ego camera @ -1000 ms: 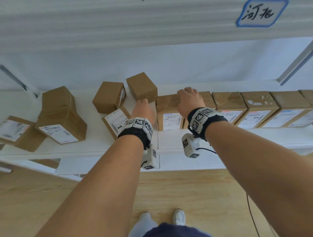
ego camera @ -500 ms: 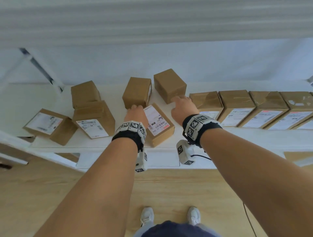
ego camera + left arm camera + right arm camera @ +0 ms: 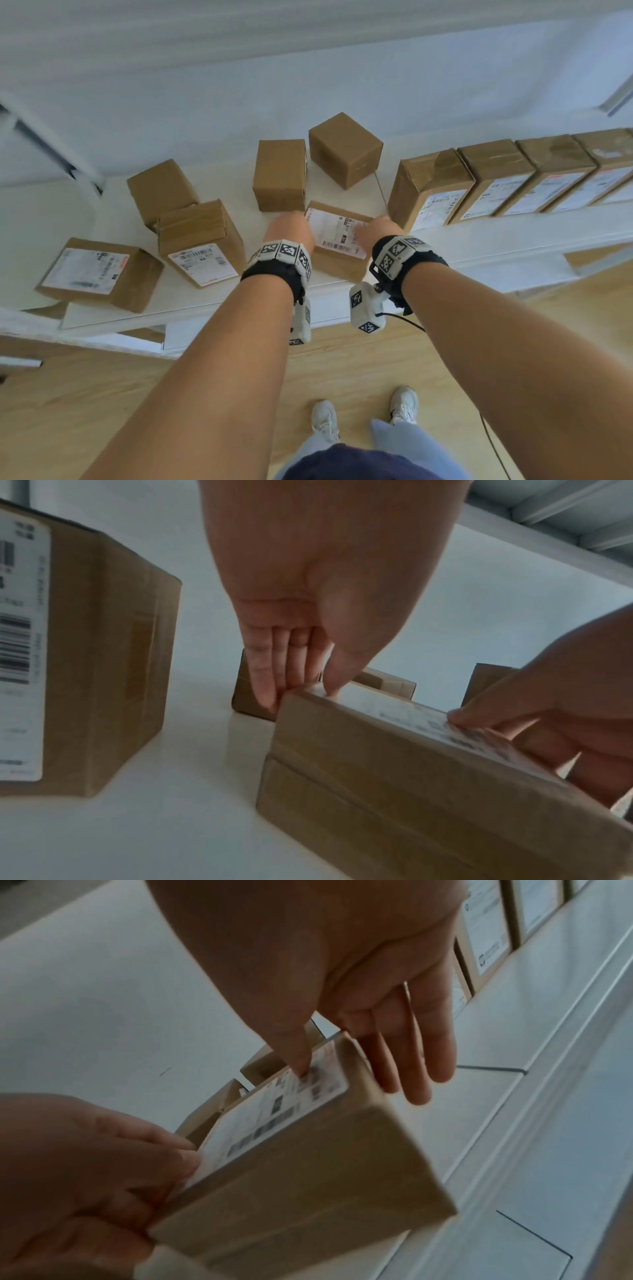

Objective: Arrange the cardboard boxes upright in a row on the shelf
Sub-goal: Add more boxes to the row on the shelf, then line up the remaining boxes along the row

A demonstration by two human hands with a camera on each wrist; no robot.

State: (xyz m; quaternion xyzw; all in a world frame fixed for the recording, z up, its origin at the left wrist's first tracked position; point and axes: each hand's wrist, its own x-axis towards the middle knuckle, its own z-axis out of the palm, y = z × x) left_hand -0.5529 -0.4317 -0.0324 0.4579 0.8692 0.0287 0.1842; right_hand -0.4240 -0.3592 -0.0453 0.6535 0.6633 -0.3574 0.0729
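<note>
Both hands now at the flat labelled box (image 3: 337,241), left hand (image 3: 289,228) and right hand (image 3: 376,228) pinching opposite edges, thumbs on label, fingertips hidden behind box, label print blurred.

The right hand (image 3: 342,969) reaches down from the top, its thumb tip pressed on the white shipping label (image 3: 274,1118) of a cardboard box (image 3: 308,1183), its fingers (image 3: 418,1053) straight along the box's right side. At the lower left, the left hand (image 3: 78,1172) grips the box's near left edge, fingertips on the label. Behind it stand two more boxes (image 3: 263,1064). At the far right a row of labelled boxes (image 3: 486,934) stands on the white shelf (image 3: 496,1137).
</note>
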